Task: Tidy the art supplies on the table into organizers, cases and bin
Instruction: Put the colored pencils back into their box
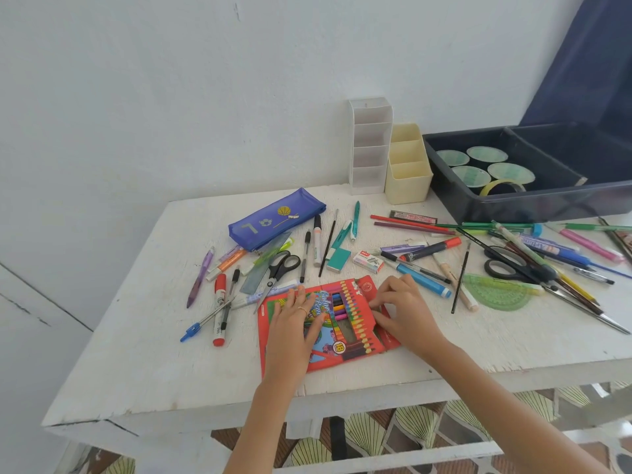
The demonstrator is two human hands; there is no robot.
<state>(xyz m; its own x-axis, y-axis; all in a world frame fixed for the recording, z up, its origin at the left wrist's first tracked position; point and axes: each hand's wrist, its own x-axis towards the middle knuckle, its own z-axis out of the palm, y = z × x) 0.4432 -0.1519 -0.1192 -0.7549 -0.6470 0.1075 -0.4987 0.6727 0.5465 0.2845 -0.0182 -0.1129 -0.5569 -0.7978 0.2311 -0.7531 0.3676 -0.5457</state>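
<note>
head view: the tidying looks barely begun. the box (349, 336) of colour pencils lies flat by the near edge of the desk (136, 354), about midway along it, with pencils showing through its window. the left hand (294, 323) lies on the box's left half with fingers straight, pressing down and gripping nothing. the right hand (400, 309) is at the box's right end with fingers curled and seems to pinch the flap there. i cannot tell whether the flap is coming open or going shut.

done so far, by the look of it: the bin (496, 206) at the far right corner holds four round discs and a tape roll (501, 186). the white organizer (369, 145) and the cream organizer (407, 165), side by side at the far edge, show nothing inside from here. the pouch (273, 220) lies left of them, and i cannot tell what it holds.

nearly everything else is left to do. loose pens (317, 241) and markers are spread across the desk beyond the box. scissors (280, 268) point at the box's far left corner, and a staples pack (368, 261) sits just beyond the box. toward the right edge a crossed heap (533, 254) of pencils, more scissors and a protractor (496, 292) reaches the bin's front. it will likely need untangling piece by piece. a blue marker (424, 278) lies close by the right hand.
</note>
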